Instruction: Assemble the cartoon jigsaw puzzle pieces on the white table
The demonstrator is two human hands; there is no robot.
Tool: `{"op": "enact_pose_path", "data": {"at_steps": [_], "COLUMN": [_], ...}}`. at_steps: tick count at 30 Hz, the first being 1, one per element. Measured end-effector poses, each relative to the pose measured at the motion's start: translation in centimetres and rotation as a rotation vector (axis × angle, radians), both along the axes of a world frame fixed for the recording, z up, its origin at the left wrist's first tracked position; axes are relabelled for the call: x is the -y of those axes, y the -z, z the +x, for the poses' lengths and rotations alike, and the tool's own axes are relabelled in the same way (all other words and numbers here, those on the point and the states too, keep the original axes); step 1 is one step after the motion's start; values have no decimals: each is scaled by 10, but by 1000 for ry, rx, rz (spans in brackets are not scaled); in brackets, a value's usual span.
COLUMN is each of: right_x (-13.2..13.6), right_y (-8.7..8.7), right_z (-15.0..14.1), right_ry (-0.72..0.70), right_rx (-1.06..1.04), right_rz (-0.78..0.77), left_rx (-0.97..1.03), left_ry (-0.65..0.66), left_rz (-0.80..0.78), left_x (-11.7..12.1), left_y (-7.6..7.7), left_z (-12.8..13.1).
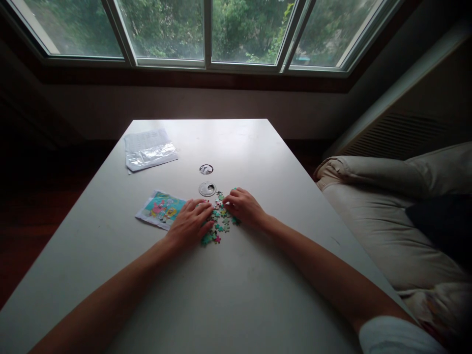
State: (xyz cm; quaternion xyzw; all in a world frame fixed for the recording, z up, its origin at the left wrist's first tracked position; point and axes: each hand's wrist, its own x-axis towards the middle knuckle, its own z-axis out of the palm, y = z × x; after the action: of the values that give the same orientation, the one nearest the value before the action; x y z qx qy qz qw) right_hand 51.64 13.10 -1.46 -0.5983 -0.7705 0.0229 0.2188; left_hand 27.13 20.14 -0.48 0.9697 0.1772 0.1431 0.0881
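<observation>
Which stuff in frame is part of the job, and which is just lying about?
In the job:
- puzzle pieces, with the left hand and right hand at them
- cartoon sheet, probably; partly hidden by the left hand
- table, as work surface

Lying about:
- clear packet
- two round discs, apparently unused
- sofa
</observation>
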Motion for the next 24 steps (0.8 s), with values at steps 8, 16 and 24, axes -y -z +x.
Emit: {"op": "enact_pose_path", "data": {"at_steps": [8,16,24], "right_x": [0,6,4], "right_y": [5,0,-1], "right_z": [-11,-14,-20], "right_ry": [-3,6,29], "right_rx": [0,27,62], "right_rz": [32,31,8], "left_rx": [48,29,47], "left_ry": [-66,-23,29], "left_rz": [16,1,5], "left_x": [2,4,2], "left_y": [3,-1,-2], "left_z": [-2,-1,-2]}}
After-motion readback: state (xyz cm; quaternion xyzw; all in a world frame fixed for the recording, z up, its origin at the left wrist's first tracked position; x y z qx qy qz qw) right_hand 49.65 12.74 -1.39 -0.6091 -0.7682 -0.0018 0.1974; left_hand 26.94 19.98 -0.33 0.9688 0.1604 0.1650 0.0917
